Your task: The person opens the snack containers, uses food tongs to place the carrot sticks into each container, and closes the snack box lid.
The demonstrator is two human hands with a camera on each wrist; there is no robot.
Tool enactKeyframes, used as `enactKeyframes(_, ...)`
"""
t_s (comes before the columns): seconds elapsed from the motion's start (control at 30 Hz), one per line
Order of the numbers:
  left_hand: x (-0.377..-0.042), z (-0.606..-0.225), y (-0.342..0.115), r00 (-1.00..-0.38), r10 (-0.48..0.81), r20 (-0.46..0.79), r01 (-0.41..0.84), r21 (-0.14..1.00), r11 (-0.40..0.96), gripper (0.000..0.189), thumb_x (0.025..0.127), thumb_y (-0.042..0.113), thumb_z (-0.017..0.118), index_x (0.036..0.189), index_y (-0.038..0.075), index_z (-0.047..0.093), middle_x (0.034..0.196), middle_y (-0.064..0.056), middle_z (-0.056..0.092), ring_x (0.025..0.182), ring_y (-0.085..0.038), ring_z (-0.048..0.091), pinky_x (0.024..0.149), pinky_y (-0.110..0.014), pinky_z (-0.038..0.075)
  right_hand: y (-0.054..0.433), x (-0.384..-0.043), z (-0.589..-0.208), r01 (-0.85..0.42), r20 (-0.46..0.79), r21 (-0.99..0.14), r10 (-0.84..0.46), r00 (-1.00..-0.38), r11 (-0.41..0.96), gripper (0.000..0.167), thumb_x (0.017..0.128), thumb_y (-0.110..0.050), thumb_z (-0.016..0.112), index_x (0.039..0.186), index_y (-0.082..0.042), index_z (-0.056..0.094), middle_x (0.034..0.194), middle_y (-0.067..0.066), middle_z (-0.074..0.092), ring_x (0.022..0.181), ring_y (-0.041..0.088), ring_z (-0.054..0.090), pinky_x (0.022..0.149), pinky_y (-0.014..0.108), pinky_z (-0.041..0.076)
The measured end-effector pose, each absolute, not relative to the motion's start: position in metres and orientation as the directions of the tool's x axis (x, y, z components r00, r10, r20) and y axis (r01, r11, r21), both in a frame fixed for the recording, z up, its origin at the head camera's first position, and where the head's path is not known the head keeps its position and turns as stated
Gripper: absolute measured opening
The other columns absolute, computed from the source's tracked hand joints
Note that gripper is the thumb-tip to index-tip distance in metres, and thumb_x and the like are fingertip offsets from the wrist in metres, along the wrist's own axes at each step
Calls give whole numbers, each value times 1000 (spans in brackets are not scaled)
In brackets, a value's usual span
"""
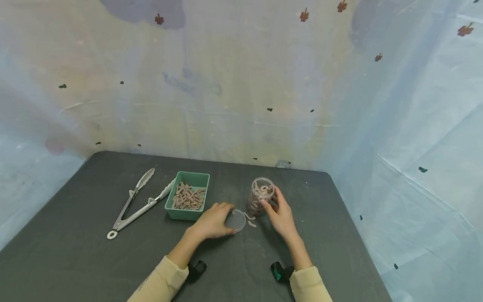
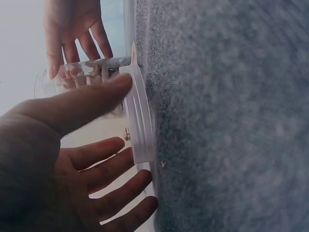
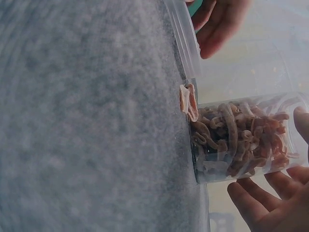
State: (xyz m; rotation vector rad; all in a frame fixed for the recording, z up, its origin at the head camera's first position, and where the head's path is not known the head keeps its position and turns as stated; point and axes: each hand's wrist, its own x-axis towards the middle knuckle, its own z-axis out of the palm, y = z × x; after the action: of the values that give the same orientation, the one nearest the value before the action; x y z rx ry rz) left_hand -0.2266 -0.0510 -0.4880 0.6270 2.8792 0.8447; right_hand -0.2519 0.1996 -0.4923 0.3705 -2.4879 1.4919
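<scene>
A clear plastic jar (image 1: 255,205) filled with brownish curled strips (image 3: 241,135) stands upright on the dark table, its mouth uncovered. My right hand (image 1: 281,216) holds it from the right, thumb on the near side and fingers round the far side. Left of the jar, a translucent round lid (image 1: 237,221) lies low at the table surface. Across its rim my left hand (image 1: 212,221) grips, thumb on one edge and fingertips at the other, as the left wrist view shows. Loose strips (image 3: 188,101) lie between lid and jar.
A green rectangular tray (image 1: 187,214) holding many small brownish pieces stands left of my left hand. Farther left lie metal tongs (image 1: 137,214), spread wide, one tip by the tray. Plastic sheeting (image 1: 226,84) hangs behind the table (image 1: 124,268) and along its sides.
</scene>
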Motion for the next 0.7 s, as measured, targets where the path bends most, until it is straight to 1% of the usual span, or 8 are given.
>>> enactKeyframes(0.1, -226, -488, -50, -920, 390, 43, 351, 532, 771, 74, 82, 30, 91, 143, 5, 59, 138, -13, 61, 125, -36, 56, 98, -55, 49, 200, -252, -493, -330, 313, -835, -112, -943, 440, 72, 103, -28, 69, 162, -9, 33, 158, 22, 44, 140, 43, 51, 105, 54, 50)
enactKeyframes(0.23, -225, -487, -51, -923, 382, 39, 342, 540, 769, 72, 83, 32, 89, 142, 4, 59, 136, -14, 61, 124, -35, 57, 97, -54, 50, 200, -252, -493, -332, 317, -836, -110, -942, 436, 72, 103, -27, 70, 162, -8, 33, 158, 22, 44, 139, 44, 50, 106, 55, 49)
enactKeyframes(0.33, -225, -486, -51, -928, 371, 39, 328, 562, 760, 71, 84, 32, 88, 141, 3, 58, 132, -14, 60, 118, -32, 60, 93, -51, 52, 199, -251, -493, -330, 317, -834, -105, -943, 442, 72, 102, -28, 70, 162, -8, 33, 158, 22, 44, 139, 44, 51, 106, 54, 49)
enactKeyframes(0.43, -225, -485, -51, -934, 354, 54, 317, 587, 745, 70, 83, 31, 88, 139, 2, 57, 127, -12, 58, 111, -28, 61, 86, -46, 54, 199, -251, -493, -331, 319, -828, -104, -942, 452, 73, 103, -28, 70, 162, -8, 33, 159, 22, 43, 139, 44, 51, 105, 55, 50)
enactKeyframes(0.57, -224, -482, -51, -938, 336, 89, 318, 609, 727, 74, 81, 30, 88, 140, 2, 54, 126, -12, 53, 109, -26, 57, 81, -42, 54, 199, -250, -492, -331, 321, -826, -101, -942, 456, 72, 103, -28, 69, 162, -7, 33, 159, 22, 43, 138, 44, 51, 105, 55, 50)
enactKeyframes(0.7, -222, -475, -51, -937, 328, 119, 326, 637, 699, 75, 81, 27, 87, 143, 3, 52, 131, -13, 48, 110, -27, 52, 81, -43, 52, 199, -250, -492, -331, 319, -820, -108, -942, 467, 72, 104, -29, 68, 163, -8, 32, 159, 21, 43, 139, 43, 51, 105, 54, 50)
